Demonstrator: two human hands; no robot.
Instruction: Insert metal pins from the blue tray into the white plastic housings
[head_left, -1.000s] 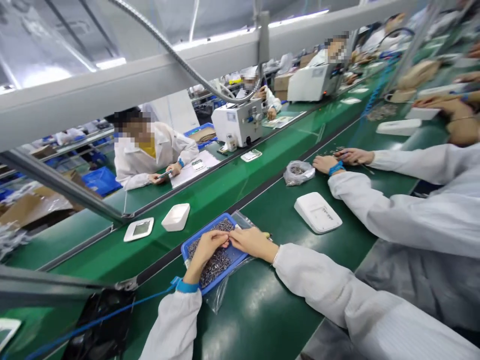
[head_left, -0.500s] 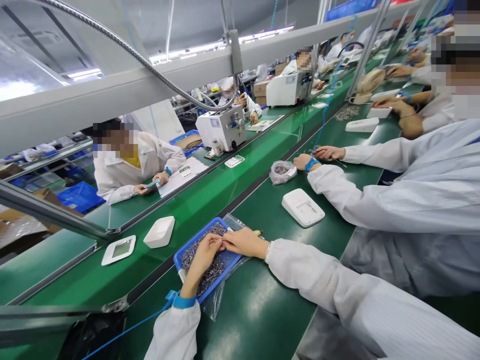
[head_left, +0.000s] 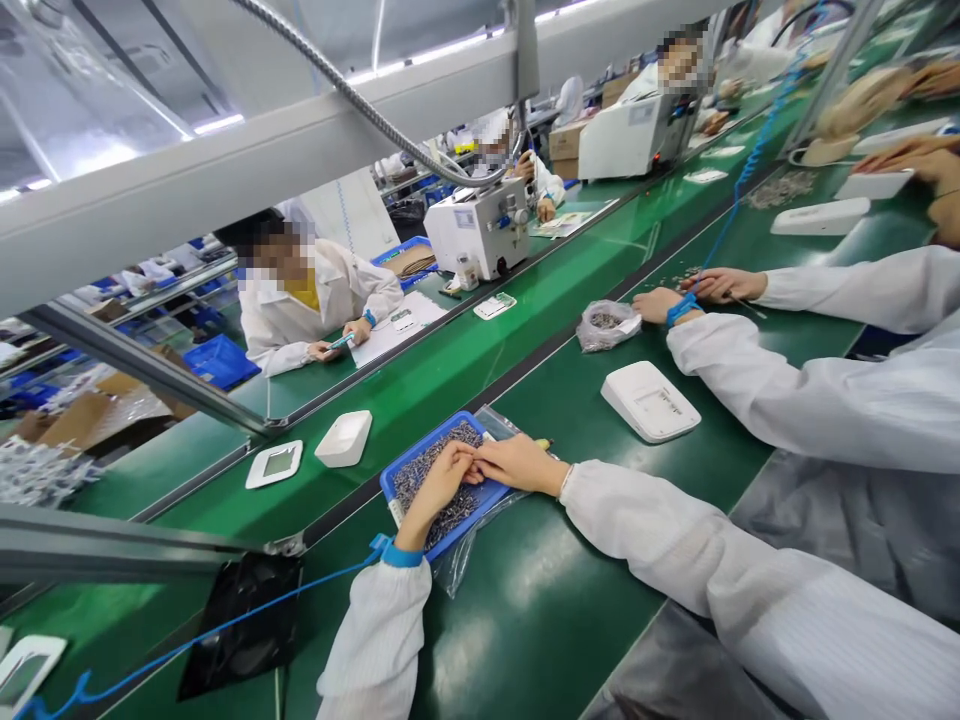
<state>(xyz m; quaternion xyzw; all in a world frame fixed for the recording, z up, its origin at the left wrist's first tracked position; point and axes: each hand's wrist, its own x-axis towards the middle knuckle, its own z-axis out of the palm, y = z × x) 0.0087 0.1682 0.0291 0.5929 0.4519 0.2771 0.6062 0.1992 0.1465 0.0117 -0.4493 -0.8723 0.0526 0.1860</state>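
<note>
The green table (head_left: 540,585) ended on its far side at a dark strip (head_left: 540,357), with the green belt (head_left: 487,372) running beyond it. Its near edge slanted beneath the right sleeve (head_left: 675,525). The blue tray (head_left: 489,494) sat near the dark strip, and a stretch of green tabletop lay between it and the white case (head_left: 651,402) on the right.

The left hand (head_left: 442,482) reached up from below, wrist bent, a blue wristband (head_left: 402,553) at the cuff. The right hand (head_left: 519,462) came in from the right, its back upward. Both hands met above the tray, the fingers of each curled and drawn close together, the fingertips touching or nearly so. Whether they pinched something between them, I could not tell.

Small metal pieces (head_left: 420,475) covered much of the tray's floor, with bare blue showing towards its right end. A clear plastic sheet (head_left: 455,572) stuck out from beneath the tray. Farther right, a clear bag (head_left: 592,337) held more small pieces, just beside a co-worker's hand (head_left: 658,305).
</note>
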